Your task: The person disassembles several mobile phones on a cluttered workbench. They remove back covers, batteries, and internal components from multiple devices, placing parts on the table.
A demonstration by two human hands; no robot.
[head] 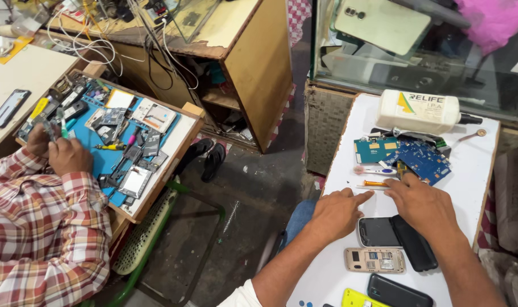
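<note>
My left hand [340, 211] rests on the white table [475, 170], index finger stretched toward a small orange-handled screwdriver [376, 183]. My right hand [421, 203] lies palm down just right of it, fingertips by the screwdriver, its heel over a black phone back cover [415, 245]. A dark phone with a screen [377, 231] lies between the hands. Blue and teal circuit boards [421, 158] sit just beyond my fingers. Neither hand holds anything.
A white plastic bottle [421, 111] lies at the table's far edge. An opened beige phone [375, 260], a black phone [398, 290] and a yellow cover [358, 298] lie near me. At left, another person in a plaid shirt [43, 227] works over a blue mat [102, 156] with phone parts.
</note>
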